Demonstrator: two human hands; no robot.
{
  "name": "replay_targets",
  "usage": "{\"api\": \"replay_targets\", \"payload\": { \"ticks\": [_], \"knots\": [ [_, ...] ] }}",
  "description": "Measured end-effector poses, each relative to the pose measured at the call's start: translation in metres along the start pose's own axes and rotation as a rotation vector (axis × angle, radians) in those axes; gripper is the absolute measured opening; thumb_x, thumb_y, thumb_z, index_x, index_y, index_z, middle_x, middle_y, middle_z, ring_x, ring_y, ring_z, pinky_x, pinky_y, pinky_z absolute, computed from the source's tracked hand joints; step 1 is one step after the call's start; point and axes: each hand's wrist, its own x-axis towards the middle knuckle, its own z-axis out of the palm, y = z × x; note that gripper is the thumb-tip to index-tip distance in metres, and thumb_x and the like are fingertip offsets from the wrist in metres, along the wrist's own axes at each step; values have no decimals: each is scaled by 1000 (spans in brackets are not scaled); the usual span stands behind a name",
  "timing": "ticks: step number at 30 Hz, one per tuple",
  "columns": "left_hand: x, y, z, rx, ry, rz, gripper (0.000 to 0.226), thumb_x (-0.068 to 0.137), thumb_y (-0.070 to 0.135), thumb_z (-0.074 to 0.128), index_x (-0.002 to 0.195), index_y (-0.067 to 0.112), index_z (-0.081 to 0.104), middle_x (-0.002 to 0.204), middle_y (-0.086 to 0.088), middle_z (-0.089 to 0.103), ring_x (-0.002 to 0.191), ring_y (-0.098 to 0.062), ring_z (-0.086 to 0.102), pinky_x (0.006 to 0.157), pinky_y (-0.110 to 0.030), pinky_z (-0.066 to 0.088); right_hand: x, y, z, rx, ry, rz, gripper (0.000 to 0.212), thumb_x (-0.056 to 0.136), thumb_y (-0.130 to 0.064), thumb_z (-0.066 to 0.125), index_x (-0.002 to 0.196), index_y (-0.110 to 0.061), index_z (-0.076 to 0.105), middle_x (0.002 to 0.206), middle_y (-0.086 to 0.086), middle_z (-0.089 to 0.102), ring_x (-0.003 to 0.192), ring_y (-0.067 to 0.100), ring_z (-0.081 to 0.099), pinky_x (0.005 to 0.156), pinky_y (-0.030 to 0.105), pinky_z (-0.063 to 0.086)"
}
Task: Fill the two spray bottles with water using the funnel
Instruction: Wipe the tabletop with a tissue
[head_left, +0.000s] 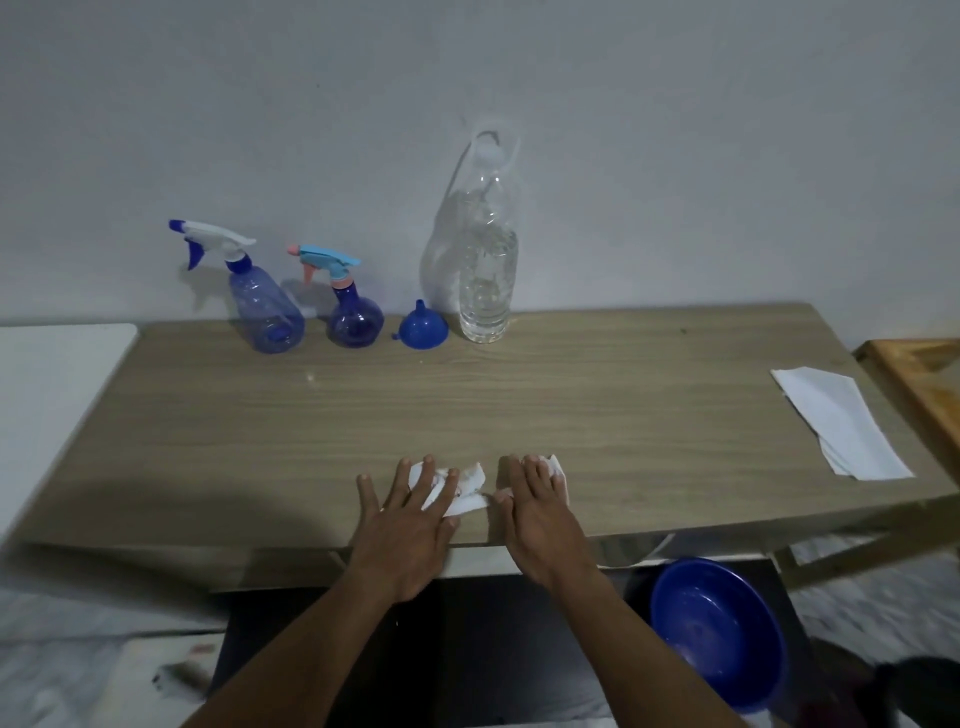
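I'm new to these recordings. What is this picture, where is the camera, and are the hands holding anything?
There is no machine here. One camera, worn on a person's head, looks down at their two bare hands. The left hand and right hand lie flat, fingers straight, pressing a crumpled tissue onto the near edge of a wooden table. Neither hand grips anything. At the far edge stand a big spray bottle, a small spray bottle, a blue funnel with its wide mouth down, and a clear water bottle. Folded paper lies at the right. A blue bowl sits lower down, in front of the table.
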Motion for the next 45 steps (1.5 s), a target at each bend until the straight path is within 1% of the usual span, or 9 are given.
{"api": "replay_targets", "payload": {
  "ticks": [5, 10, 14, 17, 20, 23, 30, 38, 45],
  "knots": [
    [-11, -52, 0, 76, 61, 11, 68, 97, 51, -6, 160, 31, 5, 169, -3, 2, 156, -28, -5, 117, -69, -1, 12, -43, 25, -32, -13, -37, 60, 102, -41, 10, 150, -15, 36, 145, 17, 39, 144, 38, 29, 122, 46, 17],
    [-26, -109, 5, 75, 69, 24, 63, 102, 45, 2, 161, 22, 6, 169, -5, 7, 156, -24, 4, 123, -56, 5, 26, -106, 64, -21, -55, -125, 68, 102, -46, 0, 153, -12, 30, 151, 19, 35, 148, 37, 23, 125, 46, 10],
    [-40, -146, 4, 6, 88, 70, 56, 110, 31, 21, 157, 20, -6, 165, -2, -10, 154, -16, -8, 123, -37, -6, 36, -144, 92, -101, -52, -188, 59, 90, -5, 49, 149, -8, 42, 150, 24, 40, 147, 40, 28, 126, 46, 5],
    [-43, -162, 6, -71, 100, 72, 65, 101, 41, 7, 159, 15, 19, 167, -8, 9, 155, -22, 11, 122, -35, 5, 36, -154, 93, -79, 9, -149, 66, 69, 8, 75, 131, -11, 65, 136, 20, 58, 137, 38, 48, 117, 46, 33],
    [-37, -166, 8, -10, 164, 98, 48, 90, 34, 65, 134, 15, 64, 142, -11, 59, 128, -25, 60, 102, -37, 49, 29, -150, 78, -5, 28, -118, 51, 87, 4, 64, 135, -13, 63, 147, 12, 52, 141, 30, 43, 116, 37, 37],
    [-29, -155, -1, -11, 189, 103, 61, 48, 27, 94, 107, 28, 79, 111, 3, 77, 98, -17, 75, 78, -30, 60, 28, -145, 72, 14, -55, -45, 37, 102, -19, 49, 137, -18, 59, 150, 2, 50, 139, 18, 44, 108, 17, 30],
    [-15, -95, -40, -280, 181, 181, 25, 96, 47, 52, 114, 40, 69, 112, 13, 69, 99, -8, 65, 73, -23, 42, 4, -122, 22, 19, -18, 170, 27, 94, -13, 53, 110, -18, 74, 108, 8, 72, 101, 27, 67, 84, 33, 50],
    [19, 42, -91, -657, 154, 358, 17, 78, 38, 65, 90, 26, 67, 84, 6, 72, 81, -17, 65, 73, -34, 52, -58, -44, -75, 208, 371, 453, 16, 92, -15, 65, 96, -13, 80, 94, 4, 76, 89, 19, 70, 82, 35, 54],
    [40, 205, -115, -762, 88, 462, 12, 74, 25, 82, 80, 25, 72, 78, 7, 72, 78, -11, 66, 65, -23, 45, -124, 62, -140, 322, 595, 600, 17, 88, -14, 69, 98, -21, 81, 89, -5, 77, 82, 7, 69, 71, 21, 49]
  ]
}}
